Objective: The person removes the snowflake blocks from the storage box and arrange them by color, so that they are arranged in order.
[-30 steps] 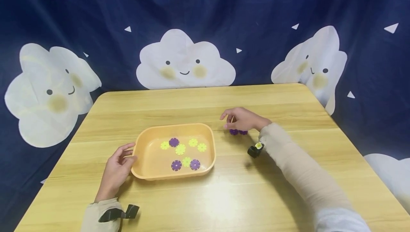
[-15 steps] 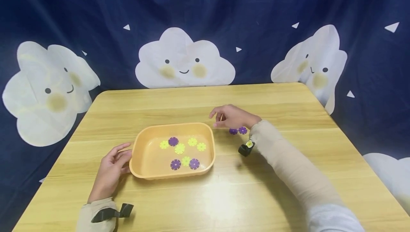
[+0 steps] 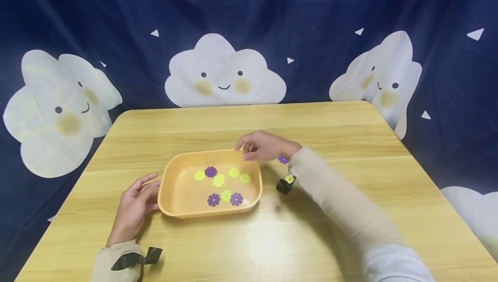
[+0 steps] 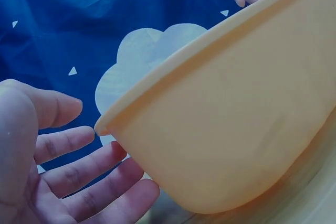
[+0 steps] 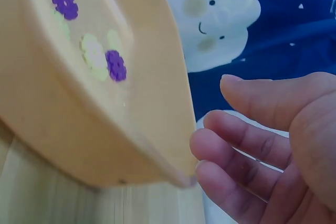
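Note:
A yellow-orange plastic tray rests on the table with several yellow flower-shaped discs and three purple flower-shaped discs lying flat inside. My left hand is at the tray's left end, fingers loosely extended; in the left wrist view the fingertips meet its outer wall. Over the tray's far right corner hovers my right hand, thumb and fingers apart with nothing between them. In the right wrist view its fingertips are close to the corner; whether they touch it I cannot tell.
Behind the right wrist, a purple flower-shaped disc lies on the wooden table, partly covered. A dark blue curtain with white clouds hangs past the far edge. Black straps stick out from the wrists.
My right hand has moved left, from above the purple discs on the table to the tray's corner. One of those discs is now hidden by the wrist. The left hand shifted slightly left.

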Action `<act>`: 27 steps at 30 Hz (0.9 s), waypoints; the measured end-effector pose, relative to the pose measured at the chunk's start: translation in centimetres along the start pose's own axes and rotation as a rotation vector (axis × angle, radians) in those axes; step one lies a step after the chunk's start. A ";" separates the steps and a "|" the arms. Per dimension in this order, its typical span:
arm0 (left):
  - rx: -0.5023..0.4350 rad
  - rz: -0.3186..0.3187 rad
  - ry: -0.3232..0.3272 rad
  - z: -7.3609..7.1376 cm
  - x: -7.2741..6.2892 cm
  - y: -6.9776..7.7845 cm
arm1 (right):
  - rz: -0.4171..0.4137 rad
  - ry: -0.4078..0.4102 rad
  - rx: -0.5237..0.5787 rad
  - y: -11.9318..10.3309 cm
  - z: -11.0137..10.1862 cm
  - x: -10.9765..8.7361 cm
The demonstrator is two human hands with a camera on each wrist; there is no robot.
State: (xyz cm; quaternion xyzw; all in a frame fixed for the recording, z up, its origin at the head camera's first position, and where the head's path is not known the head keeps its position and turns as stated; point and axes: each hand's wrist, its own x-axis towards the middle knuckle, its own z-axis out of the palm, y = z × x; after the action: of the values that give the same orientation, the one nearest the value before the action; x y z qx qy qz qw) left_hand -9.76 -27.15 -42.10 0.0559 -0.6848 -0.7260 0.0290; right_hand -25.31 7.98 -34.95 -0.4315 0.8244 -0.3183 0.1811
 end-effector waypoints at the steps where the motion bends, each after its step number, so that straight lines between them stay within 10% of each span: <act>1: 0.015 0.005 -0.005 0.1 0.0 0.0 | 0.000 -0.007 0.003 -0.1 0.1 0.2; 12: 0.251 0.027 -0.049 0.0 -0.2 -0.2 | -0.006 -0.070 0.057 -1.2 2.2 2.2; 27: 0.315 0.053 -0.067 0.1 -0.3 -0.3 | 0.086 -0.145 0.032 -1.8 4.0 4.1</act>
State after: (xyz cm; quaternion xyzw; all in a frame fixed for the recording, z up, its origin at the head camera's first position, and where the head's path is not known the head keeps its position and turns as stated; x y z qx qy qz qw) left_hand -9.49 -27.02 -42.43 0.0173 -0.7918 -0.6103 0.0164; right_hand -24.23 2.34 -36.74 -0.4147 0.8217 -0.2912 0.2608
